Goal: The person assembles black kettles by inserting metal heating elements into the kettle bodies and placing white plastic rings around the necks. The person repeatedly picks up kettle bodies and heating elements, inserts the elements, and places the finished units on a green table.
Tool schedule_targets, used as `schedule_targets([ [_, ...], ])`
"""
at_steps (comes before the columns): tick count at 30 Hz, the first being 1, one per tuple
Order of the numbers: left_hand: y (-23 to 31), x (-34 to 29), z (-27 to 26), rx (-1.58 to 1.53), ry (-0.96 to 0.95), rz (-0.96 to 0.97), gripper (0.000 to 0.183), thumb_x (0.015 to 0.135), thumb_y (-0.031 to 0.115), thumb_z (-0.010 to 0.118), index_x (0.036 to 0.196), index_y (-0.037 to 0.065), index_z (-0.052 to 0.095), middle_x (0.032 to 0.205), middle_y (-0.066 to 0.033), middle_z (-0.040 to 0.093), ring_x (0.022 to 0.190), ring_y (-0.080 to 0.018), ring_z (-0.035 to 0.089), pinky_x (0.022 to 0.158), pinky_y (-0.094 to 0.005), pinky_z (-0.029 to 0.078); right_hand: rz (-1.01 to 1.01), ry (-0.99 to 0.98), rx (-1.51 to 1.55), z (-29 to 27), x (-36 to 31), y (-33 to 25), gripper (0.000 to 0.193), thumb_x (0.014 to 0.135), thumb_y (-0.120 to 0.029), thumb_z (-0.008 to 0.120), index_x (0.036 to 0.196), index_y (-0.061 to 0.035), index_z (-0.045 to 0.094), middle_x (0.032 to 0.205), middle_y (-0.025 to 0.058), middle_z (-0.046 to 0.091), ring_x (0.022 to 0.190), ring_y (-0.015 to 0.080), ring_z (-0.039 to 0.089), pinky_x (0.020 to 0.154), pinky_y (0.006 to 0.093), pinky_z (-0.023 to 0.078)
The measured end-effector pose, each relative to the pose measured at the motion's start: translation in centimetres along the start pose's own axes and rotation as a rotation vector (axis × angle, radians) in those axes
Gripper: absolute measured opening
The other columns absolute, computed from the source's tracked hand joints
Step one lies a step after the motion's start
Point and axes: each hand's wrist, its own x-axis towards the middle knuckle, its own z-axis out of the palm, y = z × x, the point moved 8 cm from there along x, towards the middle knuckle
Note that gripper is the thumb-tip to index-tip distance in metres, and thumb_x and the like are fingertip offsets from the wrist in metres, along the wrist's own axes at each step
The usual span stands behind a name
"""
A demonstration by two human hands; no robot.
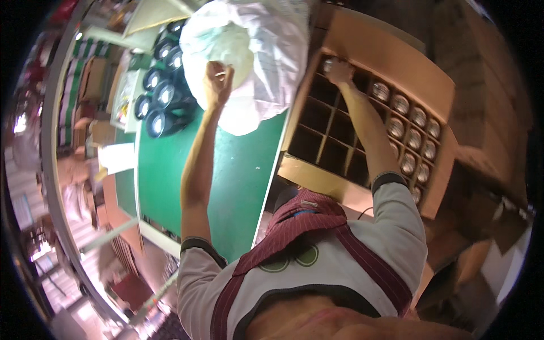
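Observation:
My left hand is raised in front of a large white plastic bag at the far end of the green table. Its fingers are curled, with a small pale thing at their tips too small to name. My right hand reaches into the far left corner of a divided cardboard box on the right. Its fingers close on the top of a shiny round glass in a compartment there. Several similar glasses fill the compartments on the right side of this box. The left compartments look dark, with no glass showing.
Several glossy dark round containers cluster at the far left of the green table. A white bin stands beside them. The box's flaps are folded outward. Brown cartons are stacked on the right.

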Motion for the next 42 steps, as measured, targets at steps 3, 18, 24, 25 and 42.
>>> schedule_targets([
  [3,-2.4,-4.0,-4.4,-0.170,0.155,-0.200,0.024,0.097,0.015,0.053,0.109,-0.005,0.049,0.093,-0.0106,0.061,0.093,-0.0169,0.062,0.076,-0.0314,0.051,-0.020,-0.263,-0.142,0.7,-1.0,-4.4,0.101,0.085,-0.047,0.069,0.157,-0.0030,0.013,0.154,0.0279,0.034,0.138,0.0440,0.039,0.106,0.0738,0.024],
  [18,3.8,-17.4,-7.8,-1.222,0.026,-0.438,0.043,0.096,0.018,0.066,0.134,0.001,0.056,0.116,-0.0085,0.065,0.093,-0.0190,0.067,0.079,-0.0319,0.060,-0.279,0.206,1.531,-13.9,-21.1,0.0,0.056,0.093,-0.017,0.066,0.140,-0.0016,0.041,0.134,0.0160,0.057,0.119,0.0306,0.060,0.102,0.0386,0.050],
  [24,7.6,-22.3,-11.4,-0.976,-0.063,-0.351,0.034,0.094,0.021,0.069,0.122,0.001,0.067,0.105,-0.0055,0.066,0.076,-0.0100,0.063,0.060,-0.0237,0.053,-0.176,-0.741,1.971,-8.6,-35.2,-14.5,0.051,0.098,-0.029,0.053,0.138,0.0002,0.046,0.132,0.0154,0.058,0.118,0.0288,0.062,0.103,0.0452,0.051],
  [25,7.2,-23.2,-11.9,-0.945,-0.090,-0.358,0.026,0.094,0.016,0.068,0.117,0.003,0.072,0.098,-0.0025,0.064,0.070,-0.0062,0.058,0.055,-0.0198,0.046,-0.169,-0.826,1.979,-8.0,-36.4,-16.2,0.056,0.094,-0.027,0.060,0.140,-0.0017,0.042,0.131,0.0154,0.057,0.119,0.0278,0.060,0.101,0.0441,0.053],
  [42,5.5,-41.8,-31.7,-0.201,0.507,-0.085,0.019,0.080,-0.003,0.075,0.097,0.002,0.071,0.099,-0.0077,0.069,0.087,-0.0183,0.067,0.071,-0.0234,0.052,-0.443,-1.530,1.547,0.1,-50.2,-32.2,0.071,0.088,-0.036,0.066,0.144,-0.0016,0.040,0.138,0.0163,0.055,0.128,0.0256,0.052,0.105,0.0439,0.047],
])
